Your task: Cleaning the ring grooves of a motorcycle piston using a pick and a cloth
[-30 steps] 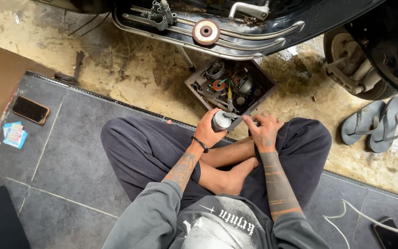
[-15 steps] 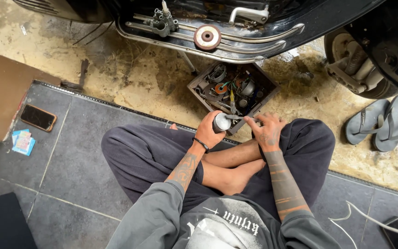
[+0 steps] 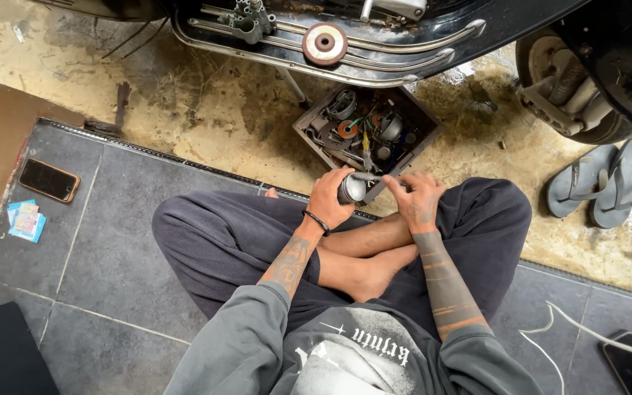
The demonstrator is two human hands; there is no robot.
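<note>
Currently on hand, listed outward from the hands:

Left hand (image 3: 328,199): closed around a small grey metal cylinder (image 3: 354,187), held over the crossed shins, its rounded end turned toward the other hand.

Right hand (image 3: 420,204): fingers spread and loosely curled, fingertips at a thin rod or tool tip beside the cylinder's end; whether it pinches that rod cannot be told.

Parts box (image 3: 366,133): just beyond both hands, on the dirty concrete floor, holding round metal parts and coloured wires.

Scooter underside (image 3: 374,51): farther beyond the box, with chrome rails and a reddish round disc (image 3: 325,43).

Sandals (image 3: 600,184): a grey pair, well off to the right of the right hand.

Phone (image 3: 49,180): well off to the left of the left hand, beside small blue cards (image 3: 25,220).

Step, as judged: working on the cylinder's end with the hands close together. The next move seems to call for a steady left-hand grip while the right fingers work finely at that end.
</note>
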